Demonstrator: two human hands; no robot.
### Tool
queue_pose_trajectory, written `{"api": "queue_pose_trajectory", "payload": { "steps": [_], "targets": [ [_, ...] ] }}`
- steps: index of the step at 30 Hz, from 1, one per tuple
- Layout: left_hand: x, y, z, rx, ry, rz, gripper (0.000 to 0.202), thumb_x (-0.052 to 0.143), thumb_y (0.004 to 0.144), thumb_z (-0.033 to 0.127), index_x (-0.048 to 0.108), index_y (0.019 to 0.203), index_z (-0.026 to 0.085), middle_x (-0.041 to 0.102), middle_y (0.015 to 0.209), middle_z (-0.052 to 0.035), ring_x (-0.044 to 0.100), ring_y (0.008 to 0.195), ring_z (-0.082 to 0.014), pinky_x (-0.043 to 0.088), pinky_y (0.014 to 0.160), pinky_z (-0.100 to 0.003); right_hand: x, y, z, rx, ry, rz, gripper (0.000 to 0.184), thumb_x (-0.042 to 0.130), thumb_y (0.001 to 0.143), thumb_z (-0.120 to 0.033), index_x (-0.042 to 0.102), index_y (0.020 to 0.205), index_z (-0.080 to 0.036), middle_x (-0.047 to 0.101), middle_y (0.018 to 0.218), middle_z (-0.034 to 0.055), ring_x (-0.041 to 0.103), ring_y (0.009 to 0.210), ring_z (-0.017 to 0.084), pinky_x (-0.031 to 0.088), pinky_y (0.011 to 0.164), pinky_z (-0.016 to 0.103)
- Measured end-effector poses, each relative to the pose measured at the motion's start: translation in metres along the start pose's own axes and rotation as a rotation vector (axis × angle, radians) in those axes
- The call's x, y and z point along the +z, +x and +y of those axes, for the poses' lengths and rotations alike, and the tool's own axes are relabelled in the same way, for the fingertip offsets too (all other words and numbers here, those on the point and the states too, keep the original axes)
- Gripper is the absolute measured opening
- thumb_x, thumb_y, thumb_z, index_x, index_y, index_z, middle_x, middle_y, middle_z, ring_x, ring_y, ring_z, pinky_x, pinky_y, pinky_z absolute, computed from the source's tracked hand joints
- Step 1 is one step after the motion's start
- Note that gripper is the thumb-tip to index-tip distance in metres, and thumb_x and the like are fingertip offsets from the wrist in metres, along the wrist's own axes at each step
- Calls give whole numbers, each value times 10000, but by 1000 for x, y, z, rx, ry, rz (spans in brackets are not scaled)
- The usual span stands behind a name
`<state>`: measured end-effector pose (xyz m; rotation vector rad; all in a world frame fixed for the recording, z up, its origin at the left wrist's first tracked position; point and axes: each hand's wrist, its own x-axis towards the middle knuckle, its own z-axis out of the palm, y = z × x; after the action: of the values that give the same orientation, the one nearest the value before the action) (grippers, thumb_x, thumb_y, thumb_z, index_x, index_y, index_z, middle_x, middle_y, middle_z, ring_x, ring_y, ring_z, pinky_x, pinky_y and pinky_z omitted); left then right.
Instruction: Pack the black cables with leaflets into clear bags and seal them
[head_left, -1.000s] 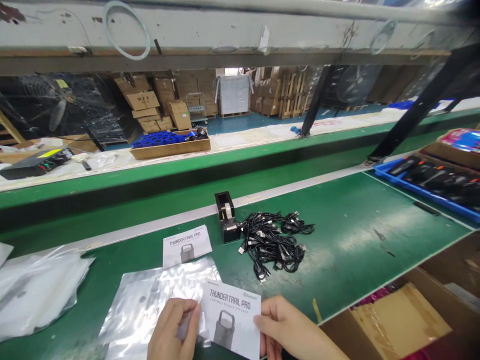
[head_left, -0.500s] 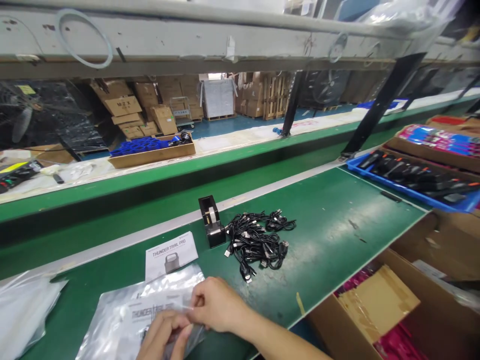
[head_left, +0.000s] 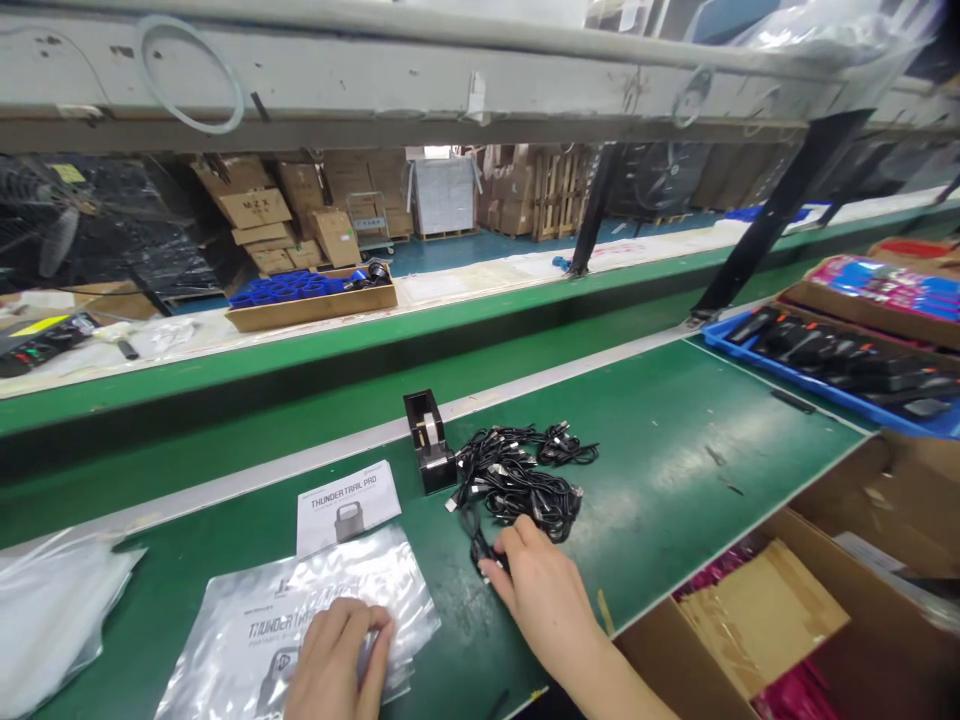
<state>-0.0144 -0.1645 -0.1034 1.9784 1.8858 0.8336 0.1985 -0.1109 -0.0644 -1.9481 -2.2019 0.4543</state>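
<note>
Left hand: the left hand (head_left: 341, 655) rests on the bag, fingers curled; cannot tell whether they pinch it.
Bag: clear, shiny plastic bag (head_left: 206, 650), flat; white printed booklet (head_left: 274, 625) visible through it, lettering upright to wearer, rising slightly rightward.
Right hand: thumb and forefinger of the right hand (head_left: 538, 590) narrow, gripping the coiled cable.
Cable: coiled black cable (head_left: 475, 535), right of bag; long axis runs away from wearer, far end leaning left toward the pile.
Bench edge: green bench top (head_left: 645, 490), near edge diagonal, right of forearm.
Lower-right carton: brown cardboard carton (head_left: 667, 650); tan cardboard piece (head_left: 765, 610), magenta material (head_left: 799, 692) inside.
Pile: tangled black cables (head_left: 529, 475), just beside black tape dispenser (head_left: 439, 475).
Room: bare green between pile and tray.
Tray: blue plastic tray (head_left: 802, 381), row of black objects (head_left: 817, 345) inside.
Shelf: low brown carton (head_left: 315, 312) holding blue parts (head_left: 289, 288).
</note>
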Motion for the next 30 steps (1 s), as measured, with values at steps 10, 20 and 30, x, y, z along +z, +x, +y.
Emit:
{"api": "queue_pose_trajectory", "payload": {
  "steps": [10, 20, 30],
  "targets": [
    [-9, 2, -3, 24, 60, -91, 130, 447, 813, 339, 531, 787, 243, 567, 777, -12, 549, 772, -190, 447, 692, -309, 19, -4, -9, -38, 846, -292, 141, 599, 664, -174, 609, 804, -168, 617, 685, -4, 556, 606, 104, 406, 557, 182],
    [-8, -3, 10, -160, -307, 31, 146, 407, 817, 361, 475, 756, 247, 494, 793, 6, 487, 772, -175, 367, 715, -291, 8, -7, -19, -190, 619, -275, 159, 567, 672, -150, 674, 779, -198, 624, 670, -3, 550, 592, 115, 390, 579, 203],
    [0, -11, 11, -48, -242, 133, 154, 441, 785, 336, 540, 709, 247, 508, 993, -41, 471, 953, -231, 330, 830, -389, 20, 6, -58, -179, 849, -289, 162, 581, 643, -131, 615, 798, -162, 622, 677, -9, 573, 619, 108, 415, 569, 174]
  ]
}}
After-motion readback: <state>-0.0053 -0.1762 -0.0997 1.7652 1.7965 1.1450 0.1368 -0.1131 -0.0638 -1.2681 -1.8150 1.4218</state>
